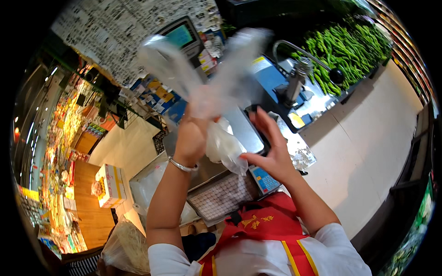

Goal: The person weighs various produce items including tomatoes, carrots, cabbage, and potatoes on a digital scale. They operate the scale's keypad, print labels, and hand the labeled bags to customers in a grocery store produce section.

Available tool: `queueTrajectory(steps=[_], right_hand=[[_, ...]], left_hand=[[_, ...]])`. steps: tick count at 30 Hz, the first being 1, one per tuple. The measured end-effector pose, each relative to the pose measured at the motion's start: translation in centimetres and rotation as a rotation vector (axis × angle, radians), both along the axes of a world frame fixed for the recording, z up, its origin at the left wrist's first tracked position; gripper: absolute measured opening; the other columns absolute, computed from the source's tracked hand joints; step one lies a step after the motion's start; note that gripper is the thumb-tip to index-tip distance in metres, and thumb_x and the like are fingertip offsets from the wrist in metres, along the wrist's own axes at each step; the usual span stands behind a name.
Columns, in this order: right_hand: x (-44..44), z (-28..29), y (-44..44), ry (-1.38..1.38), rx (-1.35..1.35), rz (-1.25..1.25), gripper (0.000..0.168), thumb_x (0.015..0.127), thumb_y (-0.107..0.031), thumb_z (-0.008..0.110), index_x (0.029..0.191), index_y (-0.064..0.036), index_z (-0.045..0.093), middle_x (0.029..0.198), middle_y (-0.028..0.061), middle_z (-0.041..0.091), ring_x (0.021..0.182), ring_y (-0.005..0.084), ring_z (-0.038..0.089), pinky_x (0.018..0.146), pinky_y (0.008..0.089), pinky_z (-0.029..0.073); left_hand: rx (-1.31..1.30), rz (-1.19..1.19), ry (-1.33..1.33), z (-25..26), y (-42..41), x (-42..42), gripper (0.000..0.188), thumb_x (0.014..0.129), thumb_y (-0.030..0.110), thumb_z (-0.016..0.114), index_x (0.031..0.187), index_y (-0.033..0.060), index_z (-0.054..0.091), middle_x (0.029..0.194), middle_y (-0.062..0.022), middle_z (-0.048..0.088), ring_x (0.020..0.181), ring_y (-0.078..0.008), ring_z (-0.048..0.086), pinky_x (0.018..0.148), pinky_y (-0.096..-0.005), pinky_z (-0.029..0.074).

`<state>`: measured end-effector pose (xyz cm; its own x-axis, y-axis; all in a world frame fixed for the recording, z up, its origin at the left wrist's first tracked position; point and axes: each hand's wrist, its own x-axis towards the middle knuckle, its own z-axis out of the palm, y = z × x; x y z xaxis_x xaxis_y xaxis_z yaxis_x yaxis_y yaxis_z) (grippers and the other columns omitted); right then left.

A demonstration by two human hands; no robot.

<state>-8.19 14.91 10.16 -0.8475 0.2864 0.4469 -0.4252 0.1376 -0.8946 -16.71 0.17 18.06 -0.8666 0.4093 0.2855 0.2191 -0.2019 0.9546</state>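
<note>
My left hand (195,132), with a silver bangle at the wrist, grips the gathered neck of a clear plastic bag (226,146). The bag's filled lower part hangs to the right of that hand and holds something pale. Its loose top ends (238,55) flare up and away, blurred by motion. My right hand (272,148) is beside the bag's lower end, fingers spread and thumb close to the plastic; whether they touch I cannot tell. Under both hands lies the steel plate of a weighing scale (247,129), with a blue keypad (265,179) nearer my body.
A bag-sealing device (295,82) with a curved lever stands at the upper right, before a heap of green peppers (345,51). A scale display (179,34) rises behind the bag. Clear bags (148,176) lie in a tray at left. Another person's plastic bag (126,245) is at lower left.
</note>
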Motion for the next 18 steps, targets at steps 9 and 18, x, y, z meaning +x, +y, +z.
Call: queueTrajectory(steps=[9, 18], right_hand=[[2.9, 2.1, 4.2, -0.279, -0.277, 0.339, 0.019, 0.087, -0.01, 0.053, 0.103, -0.001, 0.056, 0.062, 0.0017, 0.05, 0.055, 0.0094, 0.048, 0.052, 0.0255, 0.041], [7.5, -2.8, 11.3, -0.409, -0.084, 0.348, 0.028, 0.087, -0.017, 0.055, 0.112, -0.005, 0.052, 0.083, 0.0024, 0.059, 0.074, 0.0103, 0.053, 0.066, 0.0235, 0.043]], left_hand=[[-0.042, -0.155, 0.143, 3.2, 6.6, 4.0, 0.058, 0.074, -0.004, 0.054, 0.128, 0.0057, 0.035, 0.128, -0.0106, 0.04, 0.118, -0.0196, 0.04, 0.1, -0.0338, 0.031], [-1.295, -0.612, 1.321, -1.6, 10.8, 4.8, 0.021, 0.076, 0.009, 0.056, 0.097, 0.0094, 0.05, 0.092, -0.0104, 0.06, 0.082, -0.0273, 0.059, 0.086, -0.0395, 0.042]])
